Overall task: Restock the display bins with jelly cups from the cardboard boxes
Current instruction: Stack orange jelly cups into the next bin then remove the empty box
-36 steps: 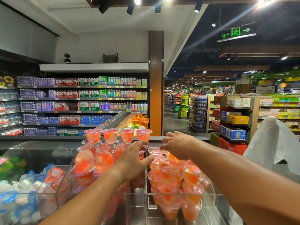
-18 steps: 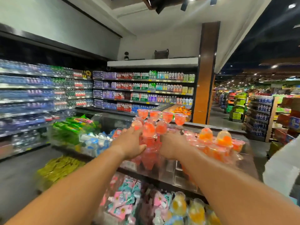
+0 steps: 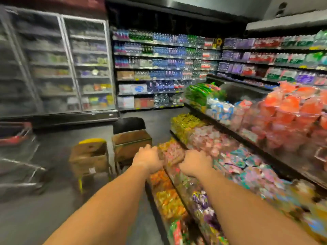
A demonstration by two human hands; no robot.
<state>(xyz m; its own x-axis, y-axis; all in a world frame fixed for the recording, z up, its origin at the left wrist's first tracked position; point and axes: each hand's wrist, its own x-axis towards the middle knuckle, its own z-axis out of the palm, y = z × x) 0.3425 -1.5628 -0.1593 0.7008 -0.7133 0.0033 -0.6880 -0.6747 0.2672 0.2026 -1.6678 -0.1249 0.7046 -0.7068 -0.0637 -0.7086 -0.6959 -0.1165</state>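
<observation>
Left hand (image 3: 148, 159): held out ahead at the near edge of the candy display, fingers curled downward; blur hides whether anything is in its grip, so that cannot be told.
Right hand (image 3: 195, 163): just beside the left, over the lower tier of bagged sweets (image 3: 203, 138), fingers curled likewise; grip cannot be told.
Jelly cups (image 3: 290, 110): red-orange, heaped in the clear display bins (image 3: 261, 131) on the upper tier, far right, well apart from both hands.
Cardboard boxes: one open box (image 3: 89, 156) on the floor left of the hands; a second box (image 3: 131, 144) just beyond the left hand.
Shopping cart (image 3: 19, 154): far left.
Glass-door coolers (image 3: 58, 64): back left.
Drink shelves (image 3: 166, 68): along the back wall.
</observation>
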